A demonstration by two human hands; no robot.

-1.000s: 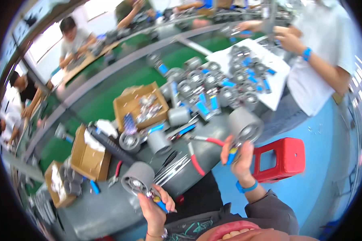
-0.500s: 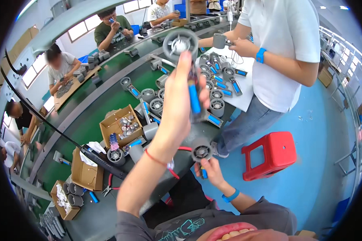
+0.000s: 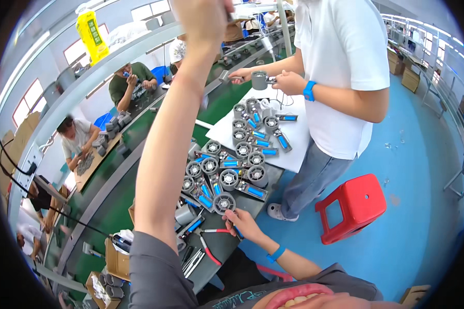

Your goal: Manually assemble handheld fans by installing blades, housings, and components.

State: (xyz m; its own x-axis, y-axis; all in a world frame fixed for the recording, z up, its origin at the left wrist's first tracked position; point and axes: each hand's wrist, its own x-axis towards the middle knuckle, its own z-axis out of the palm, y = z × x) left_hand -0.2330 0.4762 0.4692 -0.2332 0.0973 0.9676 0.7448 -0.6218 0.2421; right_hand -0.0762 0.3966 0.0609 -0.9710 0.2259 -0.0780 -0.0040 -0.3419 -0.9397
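Observation:
My right hand [image 3: 244, 224] is closed on the handle of a grey fan unit [image 3: 224, 204]. Its round, spoked head is turned up beside the other units on the dark table. High above the bench, my left hand [image 3: 203, 23] is cut off by the top edge and slightly blurred. Its fingers are curled at a dark edge of something I cannot make out. Several similar fan units [image 3: 229, 178] with bare blue batteries lie crowded on the table and on a white sheet [image 3: 296, 149].
Red-handled pliers [image 3: 208, 250] and slim tools [image 3: 193, 263] lie near the table's front edge. A red stool [image 3: 351, 208] stands at the right. Beyond the table, a co-worker in white [image 3: 340, 77] holds a grey fan part [image 3: 260, 80]. A yellow pouch [image 3: 92, 36] is on the overhead rail.
My left hand has risen out past the top edge, taking the fan unit it held out of clear sight. My right hand has moved slightly left with its fan unit. The view has shifted.

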